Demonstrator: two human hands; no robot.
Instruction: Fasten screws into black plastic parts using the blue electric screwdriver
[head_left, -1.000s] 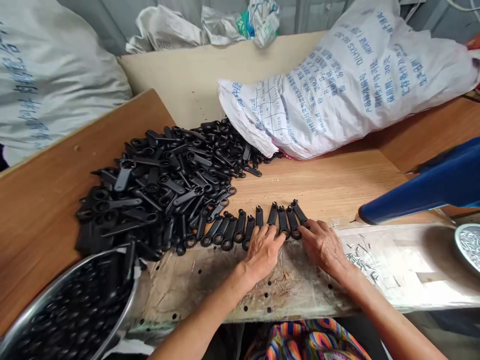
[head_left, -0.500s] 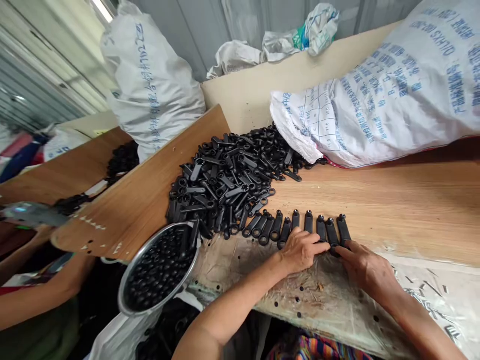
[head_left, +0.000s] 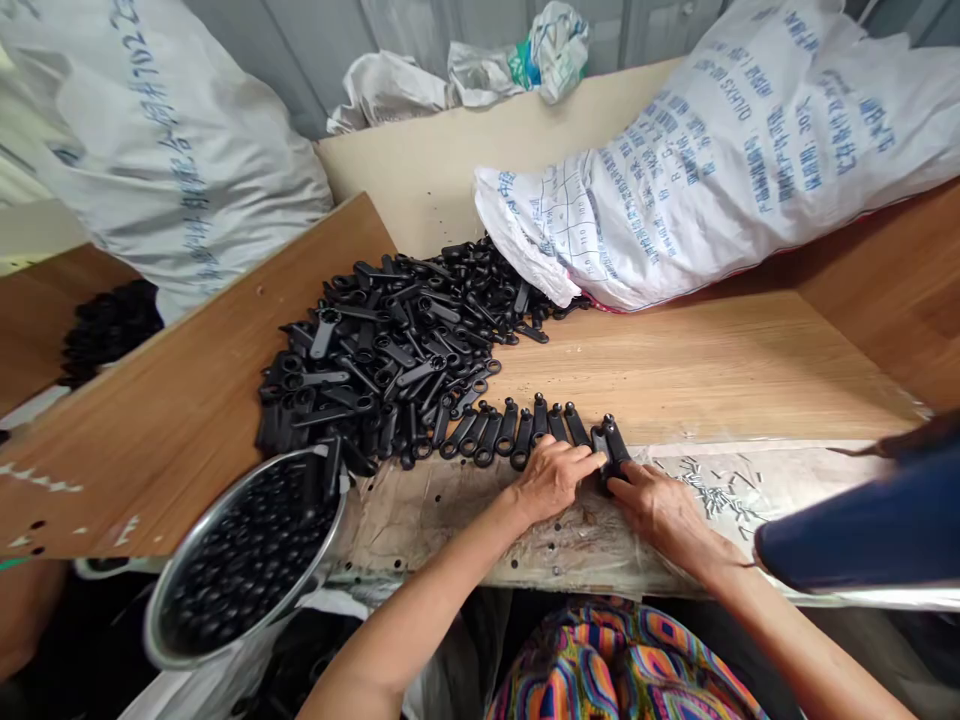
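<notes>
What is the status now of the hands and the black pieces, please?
Left hand curled on row of black pieces, grip unclear. Right hand flat, fingertips at row's right end. Loose pile meets row's left end; blue object beside right forearm.

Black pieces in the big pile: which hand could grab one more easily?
Probably the left hand: it rests on the row's side nearer the pile; the right hand sits at the row's far end.
</notes>
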